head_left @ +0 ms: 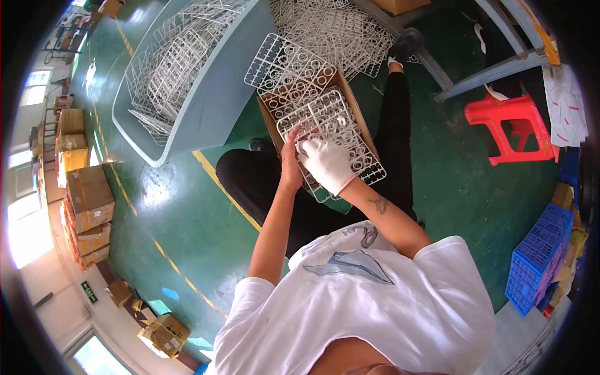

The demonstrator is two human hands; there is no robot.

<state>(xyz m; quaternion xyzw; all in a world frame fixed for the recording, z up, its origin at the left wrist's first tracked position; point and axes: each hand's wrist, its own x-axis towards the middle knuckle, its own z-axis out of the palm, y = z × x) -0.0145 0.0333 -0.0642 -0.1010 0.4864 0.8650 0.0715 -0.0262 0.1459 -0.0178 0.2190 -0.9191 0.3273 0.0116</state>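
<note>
A white plastic sprue frame (310, 115) with a grid and small rings lies tilted over a cardboard box (357, 112) between my legs. My left hand (290, 161), bare, is at the frame's left edge with its fingers up against it. My right hand (327, 164), in a white glove with a pink cuff, is closed at the frame's middle, close beside the left. What its fingertips pinch is partly hidden. More ringed white frames (365, 159) fill the box below. Another frame (278, 59) leans out over the box's far left rim.
A large blue-grey tub (219, 103) full of white empty-looking frames stands at left. Loose frames (337, 31) are heaped on the floor beyond the box. A red stool (509, 122), metal table legs (487, 78) and a blue crate (537, 256) are at right; cartons (90, 194) line the left wall.
</note>
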